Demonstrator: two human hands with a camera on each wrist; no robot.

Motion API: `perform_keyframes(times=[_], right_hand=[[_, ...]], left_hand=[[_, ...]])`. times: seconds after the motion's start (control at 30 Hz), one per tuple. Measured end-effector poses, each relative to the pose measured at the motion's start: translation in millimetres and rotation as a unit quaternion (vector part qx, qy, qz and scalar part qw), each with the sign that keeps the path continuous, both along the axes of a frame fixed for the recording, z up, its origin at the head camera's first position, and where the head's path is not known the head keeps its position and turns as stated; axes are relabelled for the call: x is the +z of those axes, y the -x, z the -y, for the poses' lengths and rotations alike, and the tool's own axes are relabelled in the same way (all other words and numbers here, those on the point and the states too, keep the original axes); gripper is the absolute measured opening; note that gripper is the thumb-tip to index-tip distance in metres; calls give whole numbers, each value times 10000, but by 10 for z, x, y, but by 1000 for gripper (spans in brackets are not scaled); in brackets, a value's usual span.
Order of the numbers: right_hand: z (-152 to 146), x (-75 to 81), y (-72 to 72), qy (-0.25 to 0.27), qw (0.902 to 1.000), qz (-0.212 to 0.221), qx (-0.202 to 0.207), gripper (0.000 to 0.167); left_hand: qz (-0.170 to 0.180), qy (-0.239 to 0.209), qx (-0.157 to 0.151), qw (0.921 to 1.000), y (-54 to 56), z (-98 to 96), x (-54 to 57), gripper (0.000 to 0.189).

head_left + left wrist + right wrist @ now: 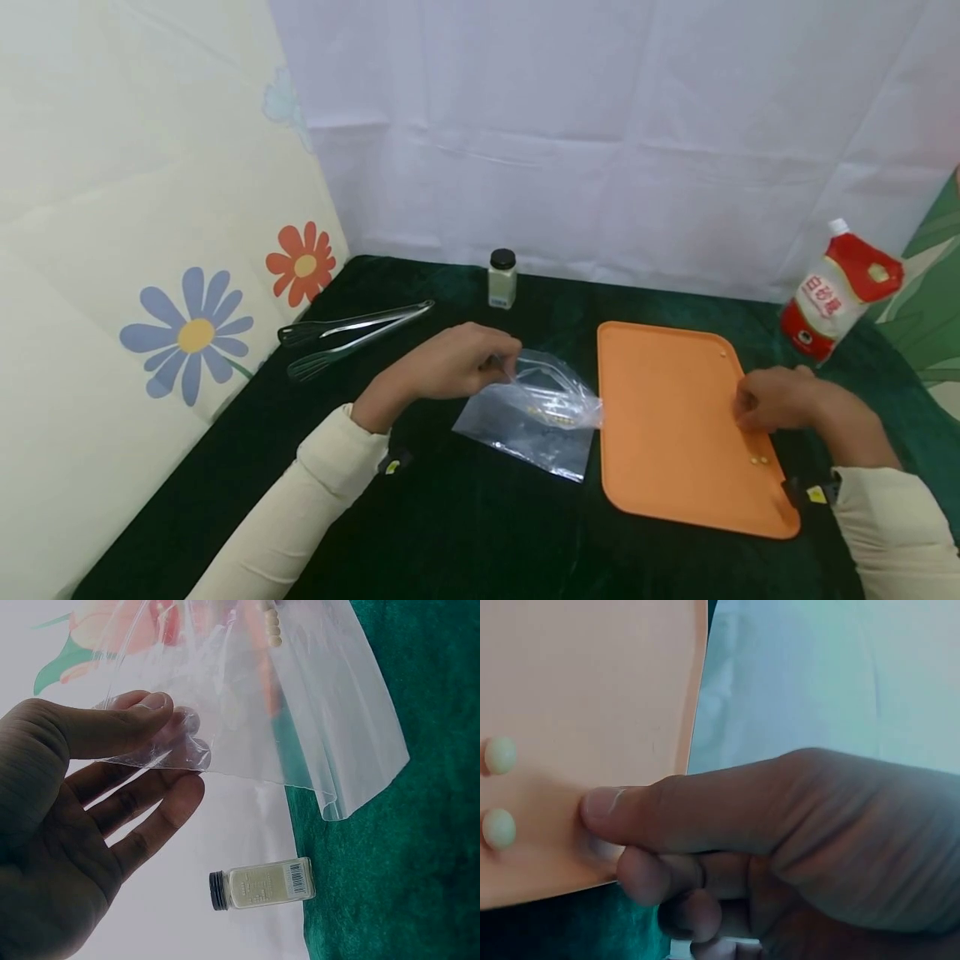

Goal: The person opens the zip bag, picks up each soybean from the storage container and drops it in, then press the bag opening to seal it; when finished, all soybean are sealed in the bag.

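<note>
My left hand [465, 360] pinches the edge of a clear plastic bag [525, 437] between thumb and forefinger, its other fingers spread apart in the left wrist view. Inside the bag lie several pale yellow soybeans [274, 634]. At the right edge of an orange tray [667, 400] is my right hand [780, 398], thumb and forefinger brought together low over the surface. I cannot tell whether a bean is between these fingertips. Two loose soybeans [499, 829] sit on the tray beside the thumb. Another small bean [723, 354] lies near the far right corner.
Metal tongs [360, 329] with dark tips lie at the left of the green cloth [465, 533]. A small black-capped jar [502, 279] stands at the back. Behind the right hand stands a red and white spouted pouch [828, 292]. Fabric walls close off the back and sides.
</note>
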State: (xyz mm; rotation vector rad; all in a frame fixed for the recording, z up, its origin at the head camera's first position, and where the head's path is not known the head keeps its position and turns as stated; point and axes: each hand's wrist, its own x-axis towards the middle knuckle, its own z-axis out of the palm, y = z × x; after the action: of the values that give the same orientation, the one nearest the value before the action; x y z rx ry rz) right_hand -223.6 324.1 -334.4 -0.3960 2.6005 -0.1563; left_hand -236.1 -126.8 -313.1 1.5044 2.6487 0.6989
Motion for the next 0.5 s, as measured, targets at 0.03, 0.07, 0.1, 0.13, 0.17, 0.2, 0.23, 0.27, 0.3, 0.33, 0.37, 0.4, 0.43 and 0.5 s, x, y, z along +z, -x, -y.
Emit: perform_keyframes(times=[0.03,0.07,0.1,0.13,0.17,0.2,0.23,0.27,0.3,0.33,0.37,0.4,0.43,0.5], right_hand=[[6,-9,1,67,9999,-103,37,12],[18,-18,2,170,9995,-249,84,11],[32,-27,3,363,9985,-390,126,10],[49,-37,4,619,9964,-545,183,9],[75,-49,3,942,9927,-713,258,9],[107,-62,4,1309,9870,-873,334,9],[143,-74,5,1691,9794,-1021,429,10],[188,-84,4,2073,9703,-1134,510,11],[236,-94,5,2433,9605,-1223,572,12],[288,-107,6,2752,9501,-1325,635,12],[345,-116,4,3050,9390,-1425,702,12],[405,-122,2,3315,9285,-1498,742,12],[469,-125,-3,3555,9185,-1560,753,10],[601,-133,-24,3999,8993,-1603,754,8]], left_hand=[[6,8,6,10000,1,2,-2,19],[9,14,10,10000,-1,2,-2,19],[7,26,20,10000,-1,2,-2,19],[4,38,32,10000,0,3,-2,19],[7,46,39,10000,-1,3,-1,19],[11,58,48,10000,-1,3,0,19],[21,68,50,10000,-2,2,1,19],[34,79,50,10000,-4,2,3,19],[31,88,51,9999,-4,1,4,18],[36,97,50,9999,-4,2,4,18],[42,103,47,9999,-6,2,6,18],[45,105,41,9999,-6,1,8,18],[41,105,38,9999,-6,0,8,18],[31,96,29,9999,-4,0,7,18]])
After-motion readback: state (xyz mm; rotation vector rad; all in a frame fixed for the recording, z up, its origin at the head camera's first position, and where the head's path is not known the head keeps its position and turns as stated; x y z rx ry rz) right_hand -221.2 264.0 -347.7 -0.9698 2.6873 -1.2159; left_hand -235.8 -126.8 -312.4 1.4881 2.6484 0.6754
